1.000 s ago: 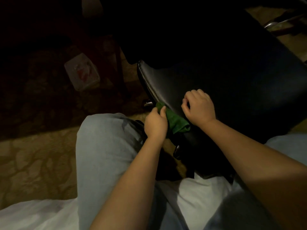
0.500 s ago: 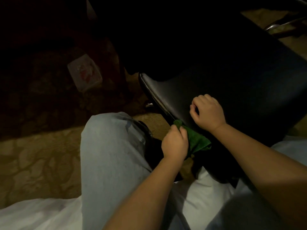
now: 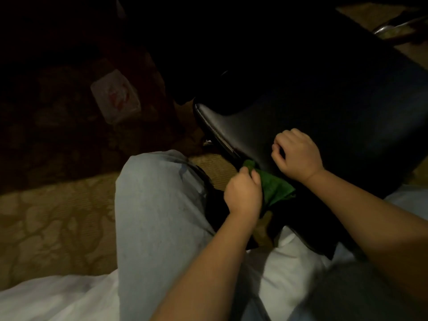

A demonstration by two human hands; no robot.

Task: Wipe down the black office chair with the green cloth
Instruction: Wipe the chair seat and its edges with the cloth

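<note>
My left grip is clamped on the green cloth, holding it against the near edge of the black chair's seat. My right grip rests on the seat just beside it, fingers curled together, holding nothing
</note>
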